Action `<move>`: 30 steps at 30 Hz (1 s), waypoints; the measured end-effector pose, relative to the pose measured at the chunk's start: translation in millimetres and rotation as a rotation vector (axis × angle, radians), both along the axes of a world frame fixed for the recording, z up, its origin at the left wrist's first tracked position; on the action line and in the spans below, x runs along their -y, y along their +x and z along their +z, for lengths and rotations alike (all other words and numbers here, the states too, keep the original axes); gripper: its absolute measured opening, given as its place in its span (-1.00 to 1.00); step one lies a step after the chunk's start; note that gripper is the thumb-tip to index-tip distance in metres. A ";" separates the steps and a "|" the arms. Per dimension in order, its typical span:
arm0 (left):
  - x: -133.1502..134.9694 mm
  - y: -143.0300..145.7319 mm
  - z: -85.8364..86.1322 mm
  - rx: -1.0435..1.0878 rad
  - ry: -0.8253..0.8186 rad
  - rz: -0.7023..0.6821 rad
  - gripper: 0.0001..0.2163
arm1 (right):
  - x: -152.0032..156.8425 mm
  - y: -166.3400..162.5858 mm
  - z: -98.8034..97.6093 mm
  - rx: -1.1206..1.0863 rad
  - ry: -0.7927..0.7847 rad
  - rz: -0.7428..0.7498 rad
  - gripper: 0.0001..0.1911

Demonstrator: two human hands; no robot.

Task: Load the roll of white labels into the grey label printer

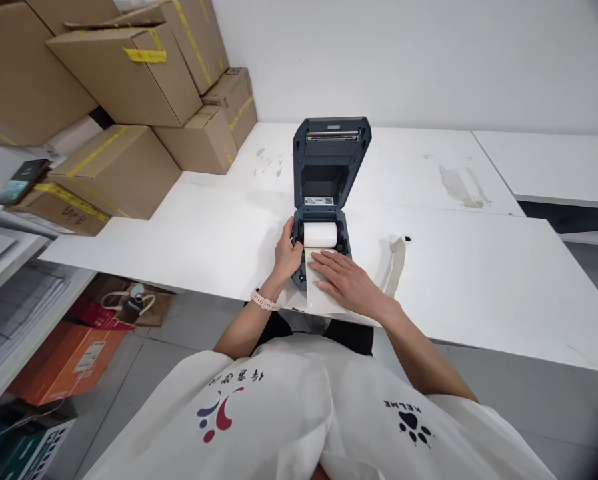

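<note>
On the front part of the label printer (323,200) the right hand (346,283) lies flat with the palm down and all fingers stretched and close together. It grasps nothing and only presses on the white paper strip (319,298), which comes out of the printer and reaches toward the table edge. Its wrist is straight, and the forearm comes in from the lower right. At the left side of the printer the left hand (287,257) is curled around the wall of the base, thumb near the paper roll (321,235), so it holds the printer's body. A pink wristband (265,301) sits on this wrist, in front of the printer. The printer is dark grey-blue. Its lid stands open and almost upright, with a metal roller bar at the upper end and a small white sticker low inside. The roll is white and lies across the open bay, just behind both hands. The printer stands on a white table (219,227), near its front edge. Right of the printer, a little apart, lies a loose strip (396,263) of pale paper. Behind and left of the printer, brown cardboard boxes (129,167) with yellow tape are piled, and a phone (19,182) rests farther left.
</note>
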State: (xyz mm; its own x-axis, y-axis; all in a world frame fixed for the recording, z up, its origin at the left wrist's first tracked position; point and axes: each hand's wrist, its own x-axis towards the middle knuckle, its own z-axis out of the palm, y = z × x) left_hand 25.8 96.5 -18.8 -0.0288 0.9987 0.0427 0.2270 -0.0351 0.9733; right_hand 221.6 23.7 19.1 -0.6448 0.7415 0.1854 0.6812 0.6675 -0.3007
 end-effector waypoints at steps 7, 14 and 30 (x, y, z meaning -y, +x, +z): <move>0.7 1.3 1.6 0.041 0.003 0.008 -0.32 | 4.7 -9.7 -7.5 -0.049 0.045 -0.041 -0.48; 3.1 2.0 9.0 0.053 -0.022 0.003 -0.35 | 10.0 -15.5 -15.6 -0.094 0.050 -0.086 -0.48; 94.4 -7.4 21.1 0.072 -0.284 -0.192 0.18 | -169.6 41.8 62.1 -0.932 -0.059 -0.355 -0.22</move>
